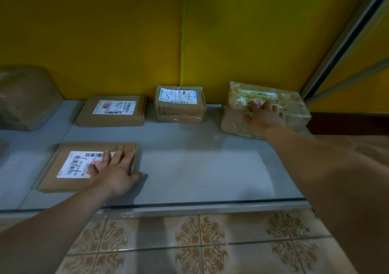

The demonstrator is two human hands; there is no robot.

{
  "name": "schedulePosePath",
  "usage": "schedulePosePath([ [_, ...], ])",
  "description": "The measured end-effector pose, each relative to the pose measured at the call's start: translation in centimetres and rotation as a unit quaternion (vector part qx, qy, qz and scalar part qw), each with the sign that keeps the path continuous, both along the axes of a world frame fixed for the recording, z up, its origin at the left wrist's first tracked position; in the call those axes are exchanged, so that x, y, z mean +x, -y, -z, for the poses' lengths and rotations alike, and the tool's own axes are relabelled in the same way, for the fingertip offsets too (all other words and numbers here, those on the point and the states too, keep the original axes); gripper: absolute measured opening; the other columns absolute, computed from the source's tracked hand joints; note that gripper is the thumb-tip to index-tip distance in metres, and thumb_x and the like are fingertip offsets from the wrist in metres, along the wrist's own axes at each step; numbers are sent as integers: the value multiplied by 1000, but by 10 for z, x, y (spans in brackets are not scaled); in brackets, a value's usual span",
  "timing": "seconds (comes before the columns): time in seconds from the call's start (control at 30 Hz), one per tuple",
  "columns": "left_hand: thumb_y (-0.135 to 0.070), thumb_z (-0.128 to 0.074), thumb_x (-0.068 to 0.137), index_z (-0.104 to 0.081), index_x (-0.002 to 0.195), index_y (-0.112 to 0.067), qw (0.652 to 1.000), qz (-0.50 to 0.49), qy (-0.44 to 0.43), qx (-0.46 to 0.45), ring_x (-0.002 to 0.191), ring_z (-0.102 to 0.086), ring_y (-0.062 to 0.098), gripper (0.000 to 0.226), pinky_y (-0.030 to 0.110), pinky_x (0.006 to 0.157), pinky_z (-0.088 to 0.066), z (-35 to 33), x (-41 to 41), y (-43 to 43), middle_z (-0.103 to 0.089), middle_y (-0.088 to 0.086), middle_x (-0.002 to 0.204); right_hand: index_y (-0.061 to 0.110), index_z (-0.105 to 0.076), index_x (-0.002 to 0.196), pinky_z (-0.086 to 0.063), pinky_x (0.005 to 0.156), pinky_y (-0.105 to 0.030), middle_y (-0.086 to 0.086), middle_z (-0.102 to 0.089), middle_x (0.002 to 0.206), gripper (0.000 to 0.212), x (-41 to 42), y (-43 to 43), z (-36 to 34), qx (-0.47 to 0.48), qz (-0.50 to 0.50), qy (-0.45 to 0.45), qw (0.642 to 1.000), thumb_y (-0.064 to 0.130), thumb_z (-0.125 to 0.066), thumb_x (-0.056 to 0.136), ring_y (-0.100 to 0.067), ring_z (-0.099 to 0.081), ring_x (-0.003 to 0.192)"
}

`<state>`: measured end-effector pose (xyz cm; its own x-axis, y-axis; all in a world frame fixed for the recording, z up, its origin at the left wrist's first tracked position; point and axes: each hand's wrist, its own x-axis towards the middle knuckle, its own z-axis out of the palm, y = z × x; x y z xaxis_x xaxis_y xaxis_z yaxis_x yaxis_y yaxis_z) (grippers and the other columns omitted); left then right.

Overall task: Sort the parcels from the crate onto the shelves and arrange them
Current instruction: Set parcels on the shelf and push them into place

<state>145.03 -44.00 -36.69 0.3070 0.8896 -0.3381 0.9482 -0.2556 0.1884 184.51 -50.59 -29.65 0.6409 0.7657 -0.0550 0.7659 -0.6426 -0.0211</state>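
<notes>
Tiled floor [189,242] lies nearest, below the shelf [200,164]. Right of the taped stack [181,105], the plastic-wrapped parcel [294,109] sits skewed with its long axis roughly left-right. The right hand [263,115] lies flat on it, grip open. Front-left of the stack, the flat parcel [69,168] lies label up, long axis along the shelf's front. The left hand [117,168] presses flat on it, gripping nothing. Best to slide both square under even palm pressure — no lifting.

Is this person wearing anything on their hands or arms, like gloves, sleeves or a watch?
No. The left hand and right hand are bare, with no gloves. Both forearms are uncovered as far as the picture shows, so no sleeve is in view. No watch, bracelet or ring shows.
</notes>
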Motion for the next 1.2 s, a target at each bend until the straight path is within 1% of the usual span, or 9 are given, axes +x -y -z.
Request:
schedulePosePath([
  [0.1,-62,-34,94,4,152,-43,1000,-13,1,19,148,17,27,72,59,115,2,11,0,2,15,-8,162,31,-22,153,-13,118,-57,-16,-20,160,57,2,-8,10,30,2,-18,999,50,-32,101,-37,-14,148],
  [0.23,-60,-30,97,6,152,-43,999,-15,-2,33,148,18,26,68,58,115,4,19,0,2,17,-8,161,34,-27,150,-10,119,-57,-10,-18,162,61,15,-17,19,70,-8,-45,996,64,-28,97,-33,-7,151],
  [0.37,-56,-31,97,4,152,-42,999,-15,2,51,148,16,23,66,58,115,2,25,-2,1,16,-9,162,33,-43,137,-14,117,-60,-10,-29,157,51,32,-33,17,79,-10,-29,996,61,-30,96,-35,-12,149],
  [0.5,-52,-33,98,1,152,-42,997,-24,6,68,148,13,21,65,56,116,1,29,-2,0,12,-10,162,31,-50,134,-22,112,-60,-12,-38,150,57,40,-45,11,79,-10,-25,996,63,-36,89,-35,-28,142],
  [0.63,-48,-33,99,-2,152,-42,997,-28,10,66,148,13,21,62,56,115,2,30,-2,1,11,-10,162,29,-44,142,-18,112,-62,-10,-32,156,64,38,-48,10,75,-4,-35,997,64,-35,89,-33,-23,146],
  [0.8,-48,-38,98,-7,152,-39,998,-24,16,48,148,11,23,64,59,115,0,21,-2,-1,7,-9,162,27,-25,156,-11,118,-60,-10,-18,164,70,12,-37,-6,90,-28,-22,995,64,-28,96,-32,-10,151],
  [0.97,-62,-51,88,-12,153,-36,1000,3,5,-21,149,0,26,80,60,113,-13,-12,-1,-7,-1,-5,163,25,-32,151,-21,117,-52,-10,-25,161,68,-29,-14,-39,33,-83,-10,996,64,-35,96,-32,-19,149],
  [1.1,-71,-45,66,-36,143,-33,998,18,53,-34,145,-18,28,86,56,113,-24,-60,-10,1,-24,5,157,26,-39,147,-33,106,-45,-10,-41,149,65,-79,3,-82,-31,-130,-27,991,64,-41,94,-34,-37,137],
  [1.2,-54,-58,86,-26,150,-34,996,41,70,-37,148,-14,23,75,54,116,-19,-116,-19,23,-18,0,161,26,-39,147,-34,108,-45,-9,-42,150,66,-120,17,-124,-51,-159,-46,985,65,-43,94,-34,-38,137],
])
